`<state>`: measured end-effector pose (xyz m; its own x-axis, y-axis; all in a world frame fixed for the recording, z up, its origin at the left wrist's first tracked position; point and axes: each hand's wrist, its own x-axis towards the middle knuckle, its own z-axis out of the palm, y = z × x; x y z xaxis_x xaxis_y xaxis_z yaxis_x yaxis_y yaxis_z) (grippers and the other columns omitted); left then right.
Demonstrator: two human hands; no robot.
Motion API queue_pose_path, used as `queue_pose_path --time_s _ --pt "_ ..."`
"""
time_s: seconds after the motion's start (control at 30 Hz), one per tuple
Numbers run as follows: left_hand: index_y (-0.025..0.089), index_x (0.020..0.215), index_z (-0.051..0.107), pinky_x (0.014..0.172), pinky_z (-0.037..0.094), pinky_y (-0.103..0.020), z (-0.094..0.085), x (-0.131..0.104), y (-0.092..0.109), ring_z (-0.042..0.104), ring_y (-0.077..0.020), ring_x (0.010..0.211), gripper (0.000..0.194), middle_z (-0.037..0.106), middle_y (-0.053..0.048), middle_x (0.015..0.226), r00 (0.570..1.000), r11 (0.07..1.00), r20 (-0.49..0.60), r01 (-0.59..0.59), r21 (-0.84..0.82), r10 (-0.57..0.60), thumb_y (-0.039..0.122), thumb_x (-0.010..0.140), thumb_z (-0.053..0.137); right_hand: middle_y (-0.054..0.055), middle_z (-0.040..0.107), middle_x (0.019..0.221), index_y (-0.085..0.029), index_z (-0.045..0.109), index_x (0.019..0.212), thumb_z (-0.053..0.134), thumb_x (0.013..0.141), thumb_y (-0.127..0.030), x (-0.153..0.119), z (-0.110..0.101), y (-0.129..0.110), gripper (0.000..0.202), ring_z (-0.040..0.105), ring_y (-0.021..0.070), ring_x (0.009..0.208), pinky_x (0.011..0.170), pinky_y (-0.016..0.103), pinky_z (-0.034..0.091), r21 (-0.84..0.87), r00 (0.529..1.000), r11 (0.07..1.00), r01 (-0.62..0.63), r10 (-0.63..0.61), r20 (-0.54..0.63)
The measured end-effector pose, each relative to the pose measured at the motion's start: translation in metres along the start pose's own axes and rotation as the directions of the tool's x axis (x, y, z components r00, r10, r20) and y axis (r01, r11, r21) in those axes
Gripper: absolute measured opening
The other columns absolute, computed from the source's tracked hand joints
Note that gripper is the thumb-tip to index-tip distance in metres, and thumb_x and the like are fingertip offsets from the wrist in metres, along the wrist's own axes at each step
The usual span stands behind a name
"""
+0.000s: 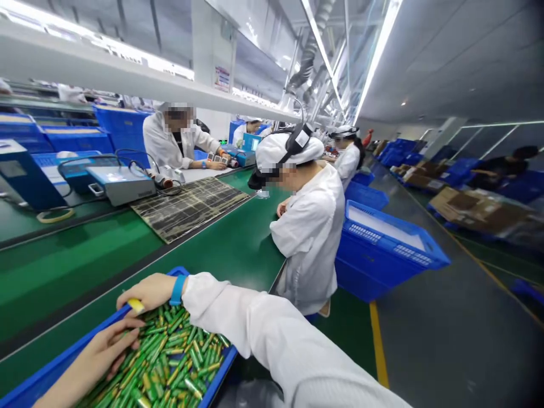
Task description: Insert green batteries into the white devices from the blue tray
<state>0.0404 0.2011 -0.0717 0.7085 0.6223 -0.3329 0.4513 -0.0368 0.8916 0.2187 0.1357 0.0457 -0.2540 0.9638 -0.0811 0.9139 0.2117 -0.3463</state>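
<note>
A blue tray (225,362) at the lower left holds a heap of small green and yellow cylinders (170,362). My right hand (148,292), with a blue wristband (177,290) and a white sleeve, reaches across to the tray's far edge. Its fingers curl over the rim beside a yellow piece (136,306); what they grip is hard to make out. Lower down, my left hand (113,345) rests among the cylinders at the tray's left side, fingers bent and somewhat apart, with nothing visible held in them.
A person in white (310,226) sits at the green bench (238,243), right of the tray. Beyond lie a dark gridded panel (191,207) and a blue-grey device (121,181). Blue crates (382,243) stand on the floor at the right.
</note>
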Motion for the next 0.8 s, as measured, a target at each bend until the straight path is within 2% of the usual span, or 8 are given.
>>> queue_pose_path --time_s 0.1,0.17,0.27,0.33,0.47,0.57,0.67,0.8 --pt "0.020 0.100 0.059 0.035 0.034 -0.024 0.000 -0.005 0.008 0.043 -0.0105 0.037 0.066 0.061 0.001 0.063 0.999 1.000 0.050 -0.002 0.012 0.002 0.070 0.058 0.071 0.009 0.060 0.126 -0.016 0.059 0.125 0.061 0.094 -0.037 0.003 0.004 0.000 0.038 0.063 0.0256 0.108 0.089 0.045 0.055 0.004 0.999 0.999 0.045 -0.045 0.014" --pt "0.021 0.097 0.062 0.040 0.040 -0.026 0.000 -0.008 0.014 0.051 -0.0143 0.043 0.061 0.061 0.001 0.062 0.999 0.995 0.023 -0.049 0.088 0.047 0.071 0.064 0.067 0.009 0.060 0.125 -0.015 0.059 0.125 0.061 0.094 -0.037 0.009 0.008 0.005 0.038 0.063 0.0252 0.107 0.089 0.045 0.055 0.008 0.996 0.997 0.079 -0.080 0.027" --pt "0.021 0.085 0.065 0.067 0.055 -0.031 -0.001 -0.012 0.021 0.068 -0.0225 0.074 0.045 0.071 -0.002 0.080 0.978 0.942 -0.031 -0.191 0.277 0.207 0.065 0.075 0.060 0.004 0.066 0.116 -0.020 0.062 0.118 0.062 0.093 -0.037 0.022 0.016 0.018 0.030 0.065 0.0208 0.097 0.082 0.036 0.054 0.023 0.989 0.990 0.142 -0.143 0.047" --pt "0.023 0.090 0.067 0.083 0.053 -0.033 -0.002 -0.014 0.025 0.070 -0.0253 0.092 0.036 0.074 -0.004 0.097 0.964 0.859 -0.018 -0.228 0.458 0.265 0.055 0.085 0.051 0.000 0.070 0.106 -0.024 0.063 0.111 0.064 0.092 -0.037 0.030 0.022 0.027 0.023 0.066 0.0182 0.089 0.074 0.028 0.050 0.016 0.979 0.981 0.192 -0.193 0.062" --pt "0.020 0.118 0.063 0.081 0.051 -0.040 -0.002 -0.024 0.034 0.071 -0.0302 0.093 0.040 0.075 -0.011 0.101 0.976 0.584 0.010 -0.140 0.800 0.220 0.032 0.095 0.032 0.003 0.073 0.104 -0.023 0.063 0.109 0.063 0.091 -0.041 0.038 0.033 0.034 0.025 0.068 0.0207 0.091 0.068 0.027 0.043 -0.045 0.981 0.981 0.188 -0.186 0.051" --pt "0.020 0.110 0.066 0.085 0.051 -0.038 0.001 -0.034 0.042 0.071 -0.0276 0.097 0.033 0.074 -0.010 0.105 0.972 0.521 0.076 -0.185 0.833 0.223 0.025 0.094 0.038 0.006 0.074 0.105 -0.023 0.063 0.115 0.061 0.092 -0.043 0.034 0.039 0.030 0.031 0.069 0.0243 0.094 0.072 0.030 0.043 -0.055 0.986 0.985 0.165 -0.163 0.046" --pt "0.020 0.109 0.068 0.089 0.051 -0.036 0.003 -0.044 0.051 0.069 -0.0268 0.102 0.030 0.074 -0.010 0.109 0.973 0.511 0.058 -0.167 0.843 0.222 0.017 0.087 0.047 0.009 0.074 0.107 -0.021 0.063 0.118 0.061 0.092 -0.040 0.027 0.044 0.028 0.032 0.068 0.0267 0.096 0.075 0.032 0.043 -0.051 0.986 0.987 0.155 -0.152 0.061" --pt "0.022 0.112 0.067 0.086 0.052 -0.033 0.003 -0.049 0.058 0.070 -0.0246 0.098 0.030 0.074 -0.008 0.106 0.977 0.507 0.054 -0.154 0.848 0.207 0.020 0.087 0.051 0.010 0.073 0.110 -0.019 0.063 0.118 0.061 0.092 -0.036 0.025 0.049 0.034 0.030 0.068 0.0250 0.098 0.079 0.031 0.042 -0.009 0.981 0.982 0.186 -0.186 0.052"
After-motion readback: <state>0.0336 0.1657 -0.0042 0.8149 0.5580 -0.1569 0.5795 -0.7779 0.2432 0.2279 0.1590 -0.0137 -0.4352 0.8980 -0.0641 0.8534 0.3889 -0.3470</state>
